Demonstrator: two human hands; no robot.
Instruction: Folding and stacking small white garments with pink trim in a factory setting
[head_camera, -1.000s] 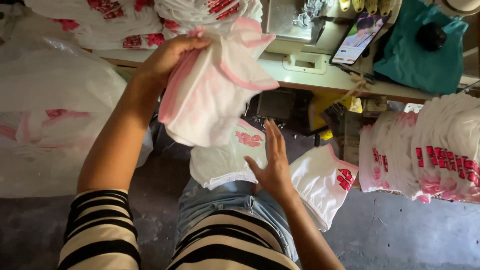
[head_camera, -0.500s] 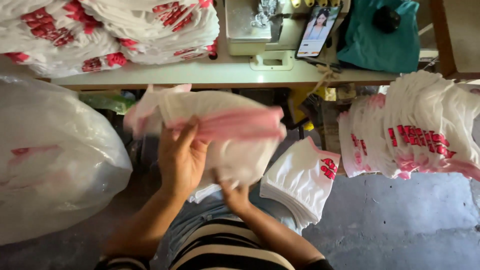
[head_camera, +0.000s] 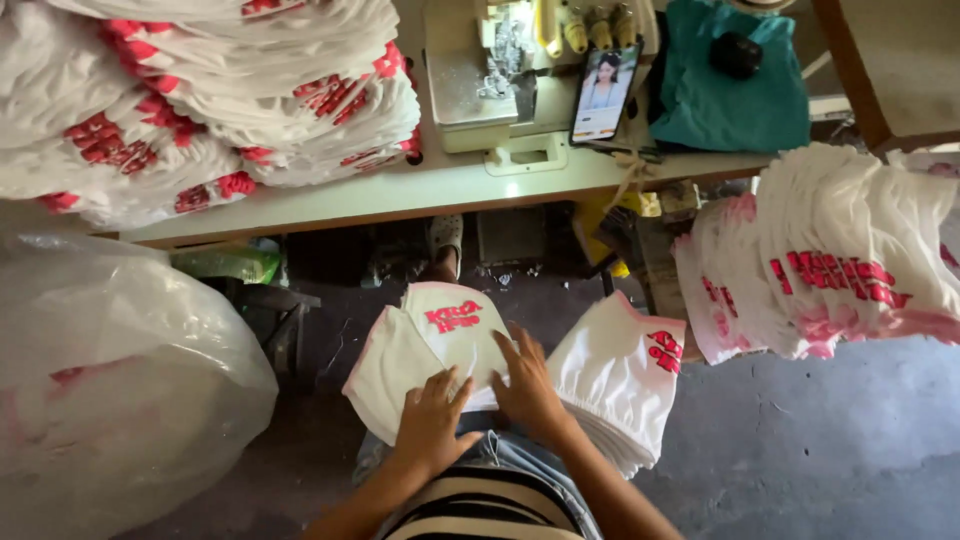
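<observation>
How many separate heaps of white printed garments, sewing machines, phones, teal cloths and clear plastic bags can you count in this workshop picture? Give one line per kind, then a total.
Heaps of white garments: 4 – on the table, under both hands, beside the right hand, far right
Sewing machines: 1
Phones: 1
Teal cloths: 1
Clear plastic bags: 1
Total: 8

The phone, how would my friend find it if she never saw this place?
Start at the long pale table along the top. Beside the sewing machine stands the phone, leaning, with a teal cloth on its other side. It alone has a lit screen.
</observation>
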